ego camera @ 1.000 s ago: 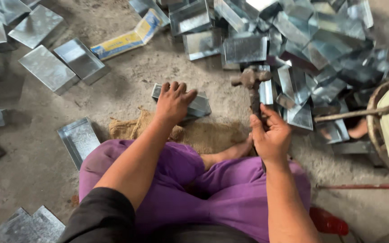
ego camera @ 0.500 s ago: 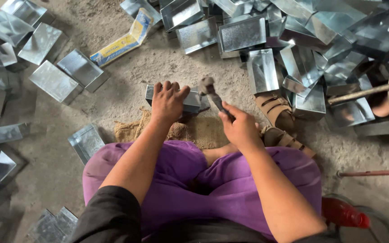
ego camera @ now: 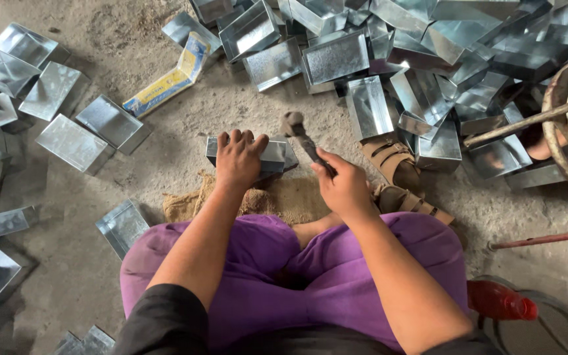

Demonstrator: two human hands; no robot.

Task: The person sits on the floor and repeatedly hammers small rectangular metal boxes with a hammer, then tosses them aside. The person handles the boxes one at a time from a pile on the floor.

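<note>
Dusty concrete floor (ego camera: 165, 164): left hand (ego camera: 239, 160) presses flat on metal box (ego camera: 274, 155), right hand (ego camera: 344, 187) fingers clamped round hammer (ego camera: 304, 137)

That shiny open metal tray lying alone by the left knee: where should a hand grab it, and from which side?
Take the lone metal tray by one long upright wall, coming straight down from above. It seems to lie open side up on the floor, so a thumb likely fits inside and fingers outside. The edges look thin, perhaps sharp: pinch below the rim. The knee crowds its right side.
</note>
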